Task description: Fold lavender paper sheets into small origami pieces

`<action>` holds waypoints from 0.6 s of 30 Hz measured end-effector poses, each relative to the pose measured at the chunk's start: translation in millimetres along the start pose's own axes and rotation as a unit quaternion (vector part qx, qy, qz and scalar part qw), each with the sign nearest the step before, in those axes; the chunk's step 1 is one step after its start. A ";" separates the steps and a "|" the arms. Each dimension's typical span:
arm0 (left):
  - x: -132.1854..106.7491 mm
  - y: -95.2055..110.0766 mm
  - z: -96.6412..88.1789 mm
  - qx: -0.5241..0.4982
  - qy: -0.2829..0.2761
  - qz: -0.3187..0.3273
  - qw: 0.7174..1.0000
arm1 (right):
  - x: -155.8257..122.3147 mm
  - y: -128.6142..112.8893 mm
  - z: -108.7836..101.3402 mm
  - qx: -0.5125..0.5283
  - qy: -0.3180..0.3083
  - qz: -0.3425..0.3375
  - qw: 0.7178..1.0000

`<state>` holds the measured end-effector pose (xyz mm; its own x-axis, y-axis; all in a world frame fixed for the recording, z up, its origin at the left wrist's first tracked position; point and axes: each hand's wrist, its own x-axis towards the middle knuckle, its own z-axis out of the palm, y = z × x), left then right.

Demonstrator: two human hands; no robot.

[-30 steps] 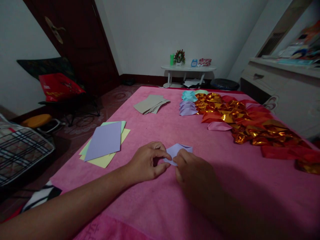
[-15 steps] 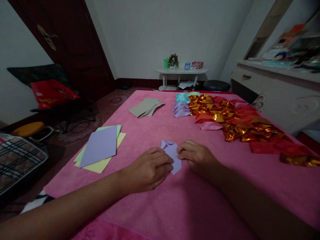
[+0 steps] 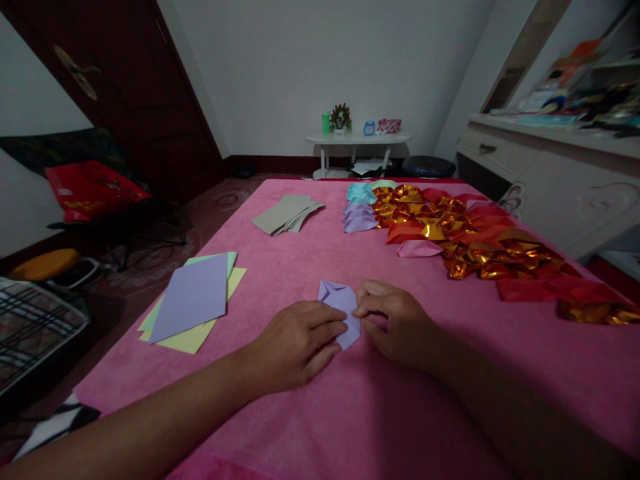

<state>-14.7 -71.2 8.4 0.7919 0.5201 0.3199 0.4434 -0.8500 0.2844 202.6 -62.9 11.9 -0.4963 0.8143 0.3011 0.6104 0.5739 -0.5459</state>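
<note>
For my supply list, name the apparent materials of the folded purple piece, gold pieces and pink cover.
Folded purple piece: seemingly matte paper, by its creases. Gold pieces: probably shiny foil or foil-coated paper, given bright glints. Pink cover: perhaps plush fabric, from its soft, mottled surface.

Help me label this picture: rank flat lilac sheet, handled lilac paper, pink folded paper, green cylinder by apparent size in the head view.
Largest: flat lilac sheet
Handled lilac paper, partly covered
Pink folded paper
Smallest: green cylinder

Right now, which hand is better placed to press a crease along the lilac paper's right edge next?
Right, I'd judge: the right hand has its fingers at that edge of the lilac paper, while the left hand lies across its left side.
</note>
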 end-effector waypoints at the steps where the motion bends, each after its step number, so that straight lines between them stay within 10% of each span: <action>1: -0.2 0.1 0.3 -0.001 0.003 0.000 1.000 | 0.6 0.0 0.3 0.006 0.000 0.018 1.000; 18: 0.6 0.8 1.5 -0.020 0.014 -0.017 1.000 | 14.3 2.0 0.1 0.014 -0.041 0.142 0.989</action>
<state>-13.2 -71.8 7.5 0.7646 0.5511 0.3341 0.4526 -0.8283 0.3304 196.6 -50.0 14.9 -0.3570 0.9315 0.0693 0.7153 0.3203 -0.6211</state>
